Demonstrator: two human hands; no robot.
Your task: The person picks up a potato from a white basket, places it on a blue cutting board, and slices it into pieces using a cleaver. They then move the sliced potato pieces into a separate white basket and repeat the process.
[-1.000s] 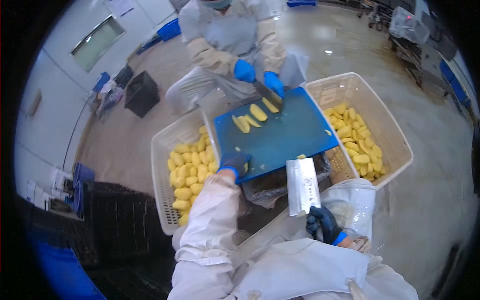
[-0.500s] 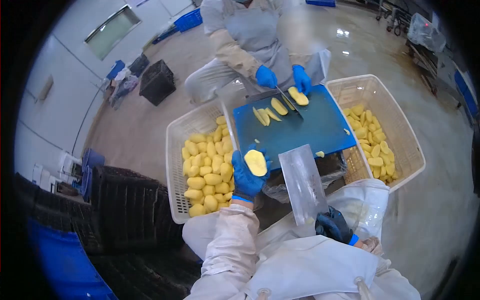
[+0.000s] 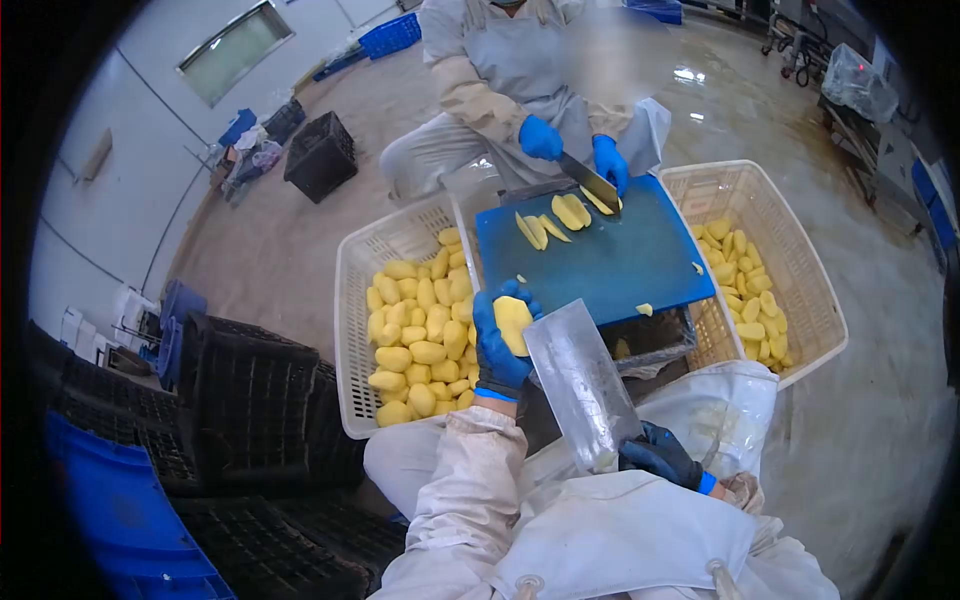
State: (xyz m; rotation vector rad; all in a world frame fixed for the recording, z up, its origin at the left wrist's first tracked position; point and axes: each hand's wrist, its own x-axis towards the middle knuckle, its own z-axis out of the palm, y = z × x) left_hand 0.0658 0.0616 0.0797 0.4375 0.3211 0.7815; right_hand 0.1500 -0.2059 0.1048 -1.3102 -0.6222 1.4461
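In my blue-gloved left hand I hold a cut potato, its flat yellow face turned up, beside the near left corner of the blue cutting board. My right hand, in a dark glove, is closed round the handle of a broad cleaver. The blade tilts up to the left, and its far end comes right at the potato. Potato slices lie at the board's far side, where a co-worker's blue-gloved hands work with a knife.
A white crate of peeled potatoes stands left of the board; another crate with potatoes stands right. Black crates and a blue crate are stacked at the near left. A dark crate sits on the floor beyond.
My cleaver has shifted left and tilted further, bringing its blade up to the potato in my left hand. Across the board, the co-worker's knife has moved onto the right-hand potato piece.
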